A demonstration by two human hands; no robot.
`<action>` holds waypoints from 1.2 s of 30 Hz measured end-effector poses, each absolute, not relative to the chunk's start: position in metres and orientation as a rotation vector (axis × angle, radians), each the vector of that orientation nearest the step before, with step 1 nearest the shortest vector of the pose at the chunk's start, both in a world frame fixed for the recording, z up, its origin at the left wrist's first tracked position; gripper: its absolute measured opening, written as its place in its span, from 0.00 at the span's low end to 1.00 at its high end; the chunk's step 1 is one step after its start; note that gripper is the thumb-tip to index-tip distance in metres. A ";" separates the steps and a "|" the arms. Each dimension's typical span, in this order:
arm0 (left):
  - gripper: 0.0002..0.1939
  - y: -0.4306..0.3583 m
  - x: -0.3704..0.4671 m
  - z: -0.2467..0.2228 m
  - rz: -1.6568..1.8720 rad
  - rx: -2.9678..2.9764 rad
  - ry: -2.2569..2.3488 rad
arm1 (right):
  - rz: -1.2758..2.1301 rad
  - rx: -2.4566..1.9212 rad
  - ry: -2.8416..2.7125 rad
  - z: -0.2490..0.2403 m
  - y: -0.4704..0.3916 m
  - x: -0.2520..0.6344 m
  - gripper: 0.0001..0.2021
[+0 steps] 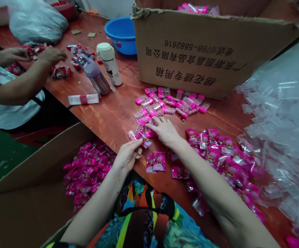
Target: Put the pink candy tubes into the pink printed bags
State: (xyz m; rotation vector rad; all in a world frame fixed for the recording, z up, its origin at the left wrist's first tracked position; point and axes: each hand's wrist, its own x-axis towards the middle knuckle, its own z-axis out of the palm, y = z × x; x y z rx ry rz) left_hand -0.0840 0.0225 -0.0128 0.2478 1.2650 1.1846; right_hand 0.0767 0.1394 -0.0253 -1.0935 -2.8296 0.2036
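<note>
Left hand (127, 155): near tabletop's (113, 113) near edge, fingers pinched together on a clear packet (139, 136) of pink candy lying on the wood.

Right hand (165, 131): just beside the left, palm down, fingertips spread and resting on the near end of the tube pile (168, 103); clamped on nothing.

Tube pile: small clear tubes with pink caps, loose at mid-tabletop, just in front of the big carton (206, 51).

Big carton: open-topped, printed side facing, at the far edge; more pink goods showing at its rim.

Pink sachets (224, 155): heap toward the right edge, beside the right forearm; two (156, 162) lying apart at the near edge, between the forearms.

Clear bags (281, 120): loose drift along the right edge.

Low carton (35, 193): off the near-left edge, holding filled pink packets (87, 172).

Flask (94, 73) and white bottle (110, 63): left of centre, close together, the flask tilted.

Blue basin (121, 34): far edge, left of the big carton.

White strip (83, 99): flat near the left edge.

Co-worker's hands (35, 55): far-left corner, among red packets (60, 71).
</note>
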 end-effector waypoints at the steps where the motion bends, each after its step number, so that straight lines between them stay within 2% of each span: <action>1: 0.17 0.023 -0.083 -0.014 1.193 0.241 1.265 | 0.162 -1.073 -2.862 -0.025 0.142 0.075 0.23; 4: 0.17 0.025 -0.078 -0.016 1.200 0.209 1.249 | 0.110 -1.115 -2.835 -0.022 0.146 0.078 0.20; 6: 0.17 0.027 -0.074 -0.016 1.198 0.176 1.221 | 0.200 -1.196 -2.720 -0.019 0.147 0.086 0.15; 10: 0.14 0.034 -0.062 -0.012 1.187 0.098 1.152 | 0.829 -1.309 -2.186 -0.014 0.134 0.110 0.05; 14: 0.09 0.043 -0.044 -0.005 1.150 -0.019 1.092 | 1.500 -1.308 -1.264 -0.007 0.096 0.135 0.12; 17: 0.07 0.047 -0.027 0.000 1.108 -0.073 1.039 | 1.732 -1.171 -0.812 0.001 0.064 0.150 0.15; 20: 0.08 0.048 -0.008 0.003 1.078 -0.090 0.972 | 1.764 -1.068 -0.611 0.005 0.039 0.158 0.15; 26: 0.09 0.045 0.018 0.003 1.043 -0.100 0.925 | 1.536 -1.090 -0.532 0.002 0.007 0.165 0.16; 32: 0.09 0.040 0.025 0.004 1.020 -0.120 0.944 | 1.637 -0.999 -0.513 -0.001 -0.015 0.172 0.20; 36: 0.06 0.038 0.032 0.006 1.004 -0.115 0.955 | 1.628 -1.049 -0.599 -0.009 -0.021 0.173 0.27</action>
